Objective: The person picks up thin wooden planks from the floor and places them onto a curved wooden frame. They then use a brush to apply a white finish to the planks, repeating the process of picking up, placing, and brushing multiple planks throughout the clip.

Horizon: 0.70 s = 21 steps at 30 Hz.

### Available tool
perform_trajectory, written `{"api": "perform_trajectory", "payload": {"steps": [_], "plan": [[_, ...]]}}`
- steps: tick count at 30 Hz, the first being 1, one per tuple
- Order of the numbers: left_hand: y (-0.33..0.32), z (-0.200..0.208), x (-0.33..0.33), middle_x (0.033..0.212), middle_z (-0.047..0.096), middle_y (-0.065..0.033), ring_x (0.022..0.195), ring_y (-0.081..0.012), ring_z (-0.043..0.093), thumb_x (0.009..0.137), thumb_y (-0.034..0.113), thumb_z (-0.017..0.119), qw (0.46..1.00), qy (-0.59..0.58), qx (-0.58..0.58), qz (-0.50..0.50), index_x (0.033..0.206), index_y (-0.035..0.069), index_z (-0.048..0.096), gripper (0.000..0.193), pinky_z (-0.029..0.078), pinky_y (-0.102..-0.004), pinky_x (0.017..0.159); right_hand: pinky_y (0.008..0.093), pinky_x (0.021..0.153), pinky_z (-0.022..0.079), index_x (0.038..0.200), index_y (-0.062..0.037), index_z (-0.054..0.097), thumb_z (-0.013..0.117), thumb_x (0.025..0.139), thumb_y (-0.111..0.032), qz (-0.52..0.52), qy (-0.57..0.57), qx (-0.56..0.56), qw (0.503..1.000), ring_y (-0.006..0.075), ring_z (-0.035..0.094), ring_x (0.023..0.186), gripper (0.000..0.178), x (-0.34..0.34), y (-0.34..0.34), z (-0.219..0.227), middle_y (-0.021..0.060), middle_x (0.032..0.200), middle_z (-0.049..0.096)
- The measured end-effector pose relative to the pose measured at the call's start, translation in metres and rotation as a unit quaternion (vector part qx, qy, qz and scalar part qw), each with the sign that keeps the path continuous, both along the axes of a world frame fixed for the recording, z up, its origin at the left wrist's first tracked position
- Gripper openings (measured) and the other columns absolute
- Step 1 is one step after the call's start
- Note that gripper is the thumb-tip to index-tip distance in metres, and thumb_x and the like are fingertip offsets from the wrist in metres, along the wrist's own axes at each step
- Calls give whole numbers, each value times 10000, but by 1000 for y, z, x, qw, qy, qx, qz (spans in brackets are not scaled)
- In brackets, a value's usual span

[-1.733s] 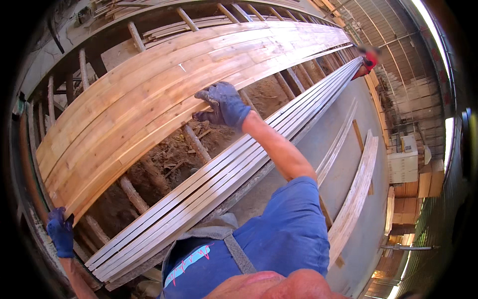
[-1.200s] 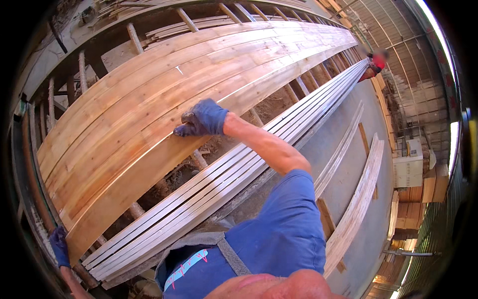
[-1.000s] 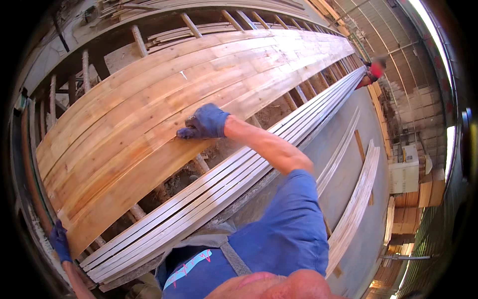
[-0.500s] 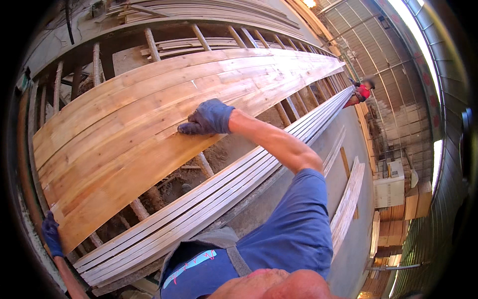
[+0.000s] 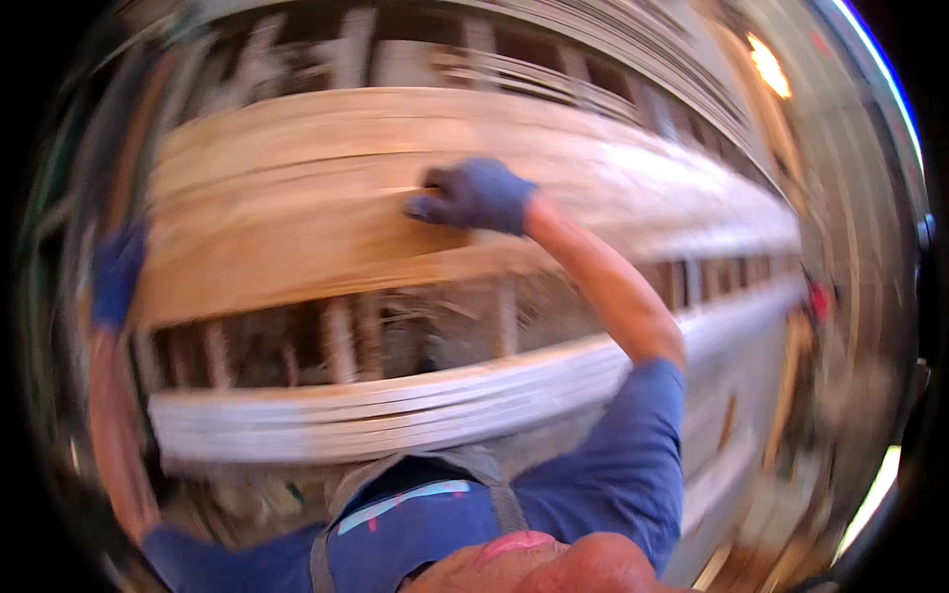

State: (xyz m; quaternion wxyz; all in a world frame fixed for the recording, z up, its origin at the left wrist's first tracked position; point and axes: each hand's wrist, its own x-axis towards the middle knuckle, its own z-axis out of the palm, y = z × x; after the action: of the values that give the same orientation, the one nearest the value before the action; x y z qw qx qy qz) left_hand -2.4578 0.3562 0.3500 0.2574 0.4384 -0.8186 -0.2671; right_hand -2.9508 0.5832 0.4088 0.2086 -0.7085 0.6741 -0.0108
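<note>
Long wooden planks (image 5: 326, 188) lie side by side, forming a wide honey-coloured surface over a rack of crossbars (image 5: 337, 341). My right hand (image 5: 479, 196), in a dark blue glove, rests on top of them with its fingers curled in. Whatever those fingers may hold is hidden beneath the hand. At the planks' left end is my left hand (image 5: 119, 272), gloved likewise and touching or very near the end edge. Motion blur smears its fingers, so its grip does not show.
Between me and the rack runs a stack of long pale wooden strips (image 5: 395, 405). More long boards (image 5: 633, 40) lie beyond the rack. Far off to the right, a person in red (image 5: 819, 299) appears blurred near the strips' far end.
The view has swung round, and the planks now run more level across it. My right hand stays on the planks, its fingers still curled; my left hand remains at their left end.
</note>
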Motion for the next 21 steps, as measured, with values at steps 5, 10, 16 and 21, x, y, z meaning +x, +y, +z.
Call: {"api": "perform_trajectory", "payload": {"steps": [5, 10, 16, 21], "plan": [[-23, 87, -89, 809, 660, -144, 720, -217, 583, 933, 314, 615, 963, -179, -193, 61, 911, 22, 667, 298, 484, -356, 677, 455, 689, 512, 885, -91, 685, 504, 901, -608, -18, 3, -99, 995, 373, 664, 733, 548, -11, -63, 12, 230, 768, 659], [8, 111, -87, 924, 671, -111, 821, -235, 659, 889, 109, 663, 912, -23, -407, -43, 991, 48, 646, 120, 531, -324, 734, 484, 744, 508, 960, -96, 668, 549, 903, -511, -54, 157, -311, 936, 407, 655, 806, 435, -130, -161, 5, 214, 797, 664], [119, -14, -59, 732, 643, -108, 698, -291, 642, 794, 456, 661, 904, -374, -110, -177, 801, 119, 606, 341, 455, -438, 662, 380, 697, 509, 980, -85, 670, 718, 821, -266, 16, 14, -380, 925, 295, 626, 717, 245, -101, -101, -72, 120, 808, 645], [134, -61, -48, 709, 657, -79, 688, -259, 655, 789, 435, 668, 900, -377, -127, -177, 820, 135, 635, 303, 432, -428, 645, 427, 636, 486, 925, -89, 650, 731, 790, -299, 8, 30, -181, 983, 309, 619, 695, 263, 1, 36, -94, 104, 746, 629]]}}
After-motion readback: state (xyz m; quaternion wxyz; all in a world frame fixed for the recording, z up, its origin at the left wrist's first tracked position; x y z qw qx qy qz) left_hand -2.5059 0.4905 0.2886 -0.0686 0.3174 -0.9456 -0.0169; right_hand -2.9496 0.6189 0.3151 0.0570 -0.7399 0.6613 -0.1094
